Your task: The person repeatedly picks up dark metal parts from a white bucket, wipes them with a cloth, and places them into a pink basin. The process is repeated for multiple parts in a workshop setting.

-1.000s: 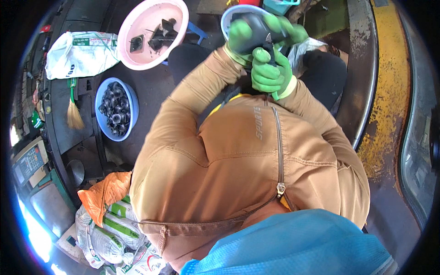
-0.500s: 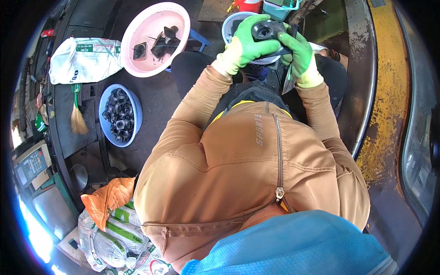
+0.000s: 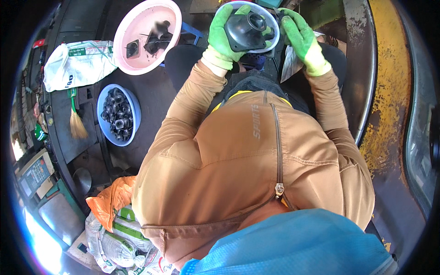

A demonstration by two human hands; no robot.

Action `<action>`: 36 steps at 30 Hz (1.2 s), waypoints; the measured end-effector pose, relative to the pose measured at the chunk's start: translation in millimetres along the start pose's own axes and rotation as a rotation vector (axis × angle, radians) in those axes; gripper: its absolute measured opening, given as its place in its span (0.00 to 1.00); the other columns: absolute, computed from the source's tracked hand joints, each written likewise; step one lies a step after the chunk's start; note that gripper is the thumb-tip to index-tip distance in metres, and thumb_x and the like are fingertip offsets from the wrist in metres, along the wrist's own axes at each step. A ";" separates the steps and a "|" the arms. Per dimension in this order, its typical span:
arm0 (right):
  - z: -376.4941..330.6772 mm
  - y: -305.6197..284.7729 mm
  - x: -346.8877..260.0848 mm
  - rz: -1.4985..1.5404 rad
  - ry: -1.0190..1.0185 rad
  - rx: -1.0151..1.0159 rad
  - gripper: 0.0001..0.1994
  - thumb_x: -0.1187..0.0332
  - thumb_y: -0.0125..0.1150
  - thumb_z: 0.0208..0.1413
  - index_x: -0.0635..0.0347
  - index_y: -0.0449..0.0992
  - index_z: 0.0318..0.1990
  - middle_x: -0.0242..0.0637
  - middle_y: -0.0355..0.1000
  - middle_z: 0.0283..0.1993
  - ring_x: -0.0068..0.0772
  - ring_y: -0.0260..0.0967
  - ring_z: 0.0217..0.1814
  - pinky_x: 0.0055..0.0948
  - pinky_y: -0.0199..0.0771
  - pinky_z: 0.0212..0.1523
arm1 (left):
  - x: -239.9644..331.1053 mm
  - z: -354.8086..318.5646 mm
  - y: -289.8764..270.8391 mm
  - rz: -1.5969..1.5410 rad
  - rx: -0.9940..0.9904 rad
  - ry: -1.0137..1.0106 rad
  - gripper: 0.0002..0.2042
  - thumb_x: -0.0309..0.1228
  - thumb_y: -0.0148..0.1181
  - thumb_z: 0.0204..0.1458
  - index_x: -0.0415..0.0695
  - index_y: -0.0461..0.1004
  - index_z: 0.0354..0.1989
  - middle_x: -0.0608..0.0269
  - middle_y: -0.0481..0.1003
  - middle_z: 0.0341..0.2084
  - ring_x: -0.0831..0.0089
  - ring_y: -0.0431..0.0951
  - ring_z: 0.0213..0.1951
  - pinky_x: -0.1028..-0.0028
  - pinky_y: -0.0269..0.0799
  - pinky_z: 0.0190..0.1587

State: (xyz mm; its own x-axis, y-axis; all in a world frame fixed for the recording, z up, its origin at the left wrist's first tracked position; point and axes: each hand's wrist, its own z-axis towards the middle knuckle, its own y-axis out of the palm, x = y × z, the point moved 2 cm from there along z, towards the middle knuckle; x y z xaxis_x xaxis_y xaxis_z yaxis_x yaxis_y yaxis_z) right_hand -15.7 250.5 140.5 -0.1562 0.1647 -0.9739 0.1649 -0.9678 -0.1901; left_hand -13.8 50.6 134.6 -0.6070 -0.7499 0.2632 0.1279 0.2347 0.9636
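Black rubber part [image 3: 248, 30], round with a raised collar, is held at 12 o'clock in the frame, over a pale blue-rimmed bowl [image 3: 274, 40] seen just behind it. It is gripped by the left hand [image 3: 223, 36] from the 9 o'clock side, green-gloved fingers wrapped over its rim; the right hand [image 3: 300, 39] is placed at 3 o'clock, fingers curled at the edge of the part or bowl, which one cannot be told. The part's collar opening is faced up toward the camera, so no long axis is shown; the left hand is nearer and carries it. A pink basin [image 3: 144, 34] at 11 o'clock is seen with a few dark parts inside. A blue bowl [image 3: 118, 114] at 9 o'clock is filled with small black ring-like pieces. A white sack [image 3: 78, 64] and a brush [image 3: 75, 121] are laid beside it.
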 end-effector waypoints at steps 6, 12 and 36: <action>16.5 -17.9 -32.6 -0.618 -0.642 -0.263 0.12 0.69 0.58 0.60 0.64 0.77 0.49 0.44 0.78 0.42 0.44 0.77 0.42 0.35 0.77 0.43 | -0.7 3.0 1.8 -0.126 0.106 -0.017 0.23 0.48 0.50 0.62 0.40 0.71 0.52 0.52 0.77 0.46 0.56 0.77 0.49 0.54 0.73 0.54; 18.1 -15.8 -57.1 -0.693 -0.821 -0.338 0.11 0.72 0.65 0.53 0.66 0.78 0.43 0.44 0.78 0.38 0.45 0.78 0.35 0.36 0.78 0.34 | 1.8 0.4 0.7 -0.090 0.159 -0.050 0.18 0.44 0.52 0.62 0.41 0.76 0.47 0.56 0.79 0.41 0.55 0.79 0.44 0.56 0.75 0.51; -4.0 1.4 21.3 -0.338 -0.081 -0.268 0.17 0.65 0.57 0.65 0.66 0.74 0.56 0.39 0.78 0.46 0.25 0.74 0.47 0.25 0.74 0.49 | 11.3 -1.5 6.4 0.212 0.137 0.213 0.25 0.30 0.51 0.54 0.39 0.65 0.62 0.51 0.77 0.46 0.57 0.79 0.45 0.59 0.76 0.52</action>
State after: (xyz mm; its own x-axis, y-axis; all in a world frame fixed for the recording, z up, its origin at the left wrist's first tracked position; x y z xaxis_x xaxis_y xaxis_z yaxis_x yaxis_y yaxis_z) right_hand -14.9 253.4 118.9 -0.3186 0.4376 -0.8408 0.3366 -0.7770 -0.5319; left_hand -18.6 42.8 143.8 -0.3989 -0.7846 0.4746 0.1182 0.4693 0.8751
